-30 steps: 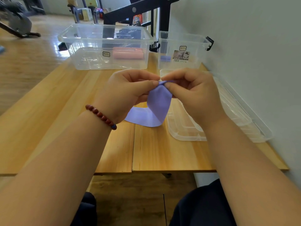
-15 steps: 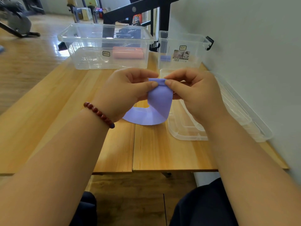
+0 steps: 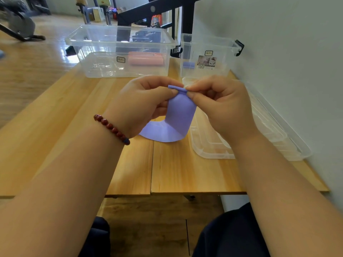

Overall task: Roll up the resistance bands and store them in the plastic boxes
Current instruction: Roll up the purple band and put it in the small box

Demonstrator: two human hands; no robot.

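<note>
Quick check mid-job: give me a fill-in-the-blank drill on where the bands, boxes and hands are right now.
1. Both hands, left hand and right hand, pinch the top edge of the ____ band.
2. The large box holds a rolled ____ band.
3. The small box stands nearest the ____.
4. The beaded bracelet is on the ____ wrist.

Missing words: purple; pink; wall; left

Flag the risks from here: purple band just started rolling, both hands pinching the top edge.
1. Only a thin first turn is formed on the purple resistance band, pinched between the left hand and right hand; it could spring open if either pinch loosens.
2. The band's tail curves sideways on the wooden table, so the roll may wind crooked.
3. The stacked clear lids lie right beside the tail and might snag it.
</note>
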